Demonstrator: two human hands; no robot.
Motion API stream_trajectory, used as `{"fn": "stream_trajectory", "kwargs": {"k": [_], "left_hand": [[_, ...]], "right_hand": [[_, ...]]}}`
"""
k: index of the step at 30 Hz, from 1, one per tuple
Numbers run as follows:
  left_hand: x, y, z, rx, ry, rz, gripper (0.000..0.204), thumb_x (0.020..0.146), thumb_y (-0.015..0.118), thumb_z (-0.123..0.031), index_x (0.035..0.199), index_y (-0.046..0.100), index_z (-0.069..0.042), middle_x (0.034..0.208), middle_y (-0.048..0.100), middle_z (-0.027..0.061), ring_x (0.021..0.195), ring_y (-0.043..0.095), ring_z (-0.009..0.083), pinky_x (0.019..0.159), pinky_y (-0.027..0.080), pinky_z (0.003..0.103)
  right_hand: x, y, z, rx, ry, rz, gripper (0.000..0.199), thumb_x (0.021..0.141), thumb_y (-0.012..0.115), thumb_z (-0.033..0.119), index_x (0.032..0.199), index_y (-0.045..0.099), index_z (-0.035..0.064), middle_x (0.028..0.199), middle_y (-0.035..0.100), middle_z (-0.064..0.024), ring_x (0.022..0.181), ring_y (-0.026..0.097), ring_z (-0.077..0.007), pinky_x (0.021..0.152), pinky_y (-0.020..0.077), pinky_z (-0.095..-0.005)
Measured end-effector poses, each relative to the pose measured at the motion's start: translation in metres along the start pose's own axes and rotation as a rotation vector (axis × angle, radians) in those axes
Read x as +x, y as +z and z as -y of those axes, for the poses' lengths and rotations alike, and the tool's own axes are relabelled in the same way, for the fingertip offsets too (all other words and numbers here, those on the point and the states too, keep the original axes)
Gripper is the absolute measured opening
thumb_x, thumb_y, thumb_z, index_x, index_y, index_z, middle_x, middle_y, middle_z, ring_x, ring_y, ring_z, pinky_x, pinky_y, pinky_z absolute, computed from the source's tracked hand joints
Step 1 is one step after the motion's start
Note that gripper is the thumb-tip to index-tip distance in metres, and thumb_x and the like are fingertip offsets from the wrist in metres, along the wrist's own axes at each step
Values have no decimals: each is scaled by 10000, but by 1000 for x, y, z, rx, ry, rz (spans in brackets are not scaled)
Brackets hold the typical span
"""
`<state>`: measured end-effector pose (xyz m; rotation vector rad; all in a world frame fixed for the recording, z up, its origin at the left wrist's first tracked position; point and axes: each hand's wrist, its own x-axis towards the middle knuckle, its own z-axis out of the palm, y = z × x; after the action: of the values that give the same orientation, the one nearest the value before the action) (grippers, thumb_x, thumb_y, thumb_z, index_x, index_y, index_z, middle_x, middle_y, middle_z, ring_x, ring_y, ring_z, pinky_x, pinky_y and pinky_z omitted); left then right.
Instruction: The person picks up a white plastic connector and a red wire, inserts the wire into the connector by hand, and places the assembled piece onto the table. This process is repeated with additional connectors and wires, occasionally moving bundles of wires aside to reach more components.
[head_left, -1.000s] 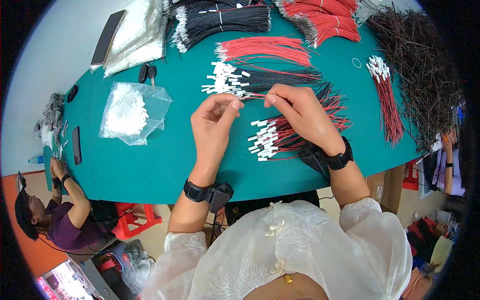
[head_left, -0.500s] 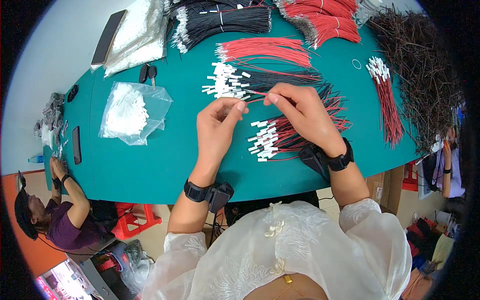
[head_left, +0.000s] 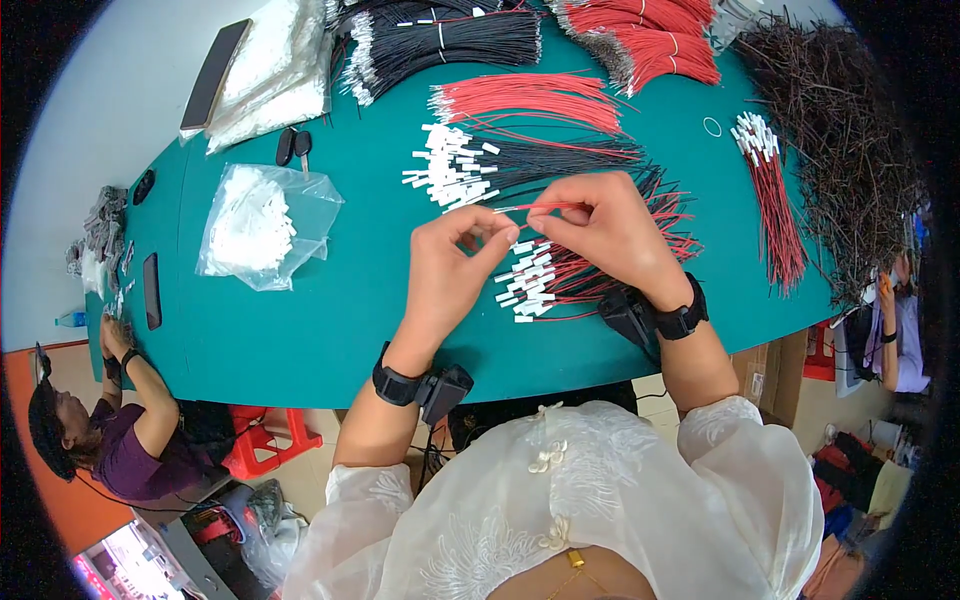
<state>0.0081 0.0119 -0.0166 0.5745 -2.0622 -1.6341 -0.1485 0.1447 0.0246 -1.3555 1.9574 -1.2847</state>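
Both hands meet above the table's middle, fingertips close together. A thin red wire (head_left: 521, 207) runs from the pinched fingers of my right hand (head_left: 605, 225) to the left, its pale tip just over my left fingertips. My left hand (head_left: 455, 265) is closed in a pinch, thumb against forefinger; what lies between them is too small to make out. Just beyond my left hand lies a heap of white connector housings on black wires (head_left: 448, 165). Under and beside my right hand spreads a bunch of red and black wires with white connectors (head_left: 530, 278).
Loose red wires (head_left: 525, 102) lie farther back, behind them bundled black wires (head_left: 450, 45) and red wires (head_left: 665, 58). Left are a bag of white housings (head_left: 250, 225), keys (head_left: 295, 146) and a phone (head_left: 152, 290). Right are a tied bunch (head_left: 770, 205) and a dark wire heap (head_left: 845, 150).
My left hand has moved slightly right and nearer to me, closing in on the right hand. The right hand has hardly moved; the red wire's tip now lies above my left fingers.
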Motion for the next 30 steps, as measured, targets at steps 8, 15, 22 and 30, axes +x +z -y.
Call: {"fn": "stream_trajectory", "kwargs": {"k": [8, 15, 22, 30], "left_hand": [[12, -38, -1, 642, 106, -230, 108, 785, 760, -83, 850, 691, -31, 834, 672, 79, 771, 639, 237, 681, 492, 346], [8, -31, 5, 847, 129, -162, 120, 759, 761, -71, 846, 683, -42, 868, 647, 77, 864, 621, 279, 734, 498, 392], [10, -30, -10, 155, -86, -96, 106, 837, 740, -57, 913, 691, -4, 849, 702, 62, 811, 677, 159, 700, 507, 278], [9, -25, -9, -449, -181, 51, 120, 882, 704, -27, 991, 696, 22, 882, 719, 81, 805, 676, 126, 699, 504, 242]], "right_hand": [[-1, -5, -1, -58, 71, -100, 106, 820, 748, 72, 874, 715, -13, 599, 491, 27, 568, 319, -25, 494, 273, -237], [1, 1, -2, -47, 55, -117, 104, 833, 743, 64, 887, 710, -19, 655, 555, 39, 583, 311, -13, 501, 271, -220], [0, 3, -3, 93, 59, -148, 101, 843, 736, 48, 923, 712, -8, 743, 634, 25, 588, 351, 0, 507, 288, -195], [-2, 5, 5, 50, -92, -203, 114, 831, 750, 47, 925, 715, -4, 788, 673, 16, 581, 369, 5, 498, 291, -189]]}}
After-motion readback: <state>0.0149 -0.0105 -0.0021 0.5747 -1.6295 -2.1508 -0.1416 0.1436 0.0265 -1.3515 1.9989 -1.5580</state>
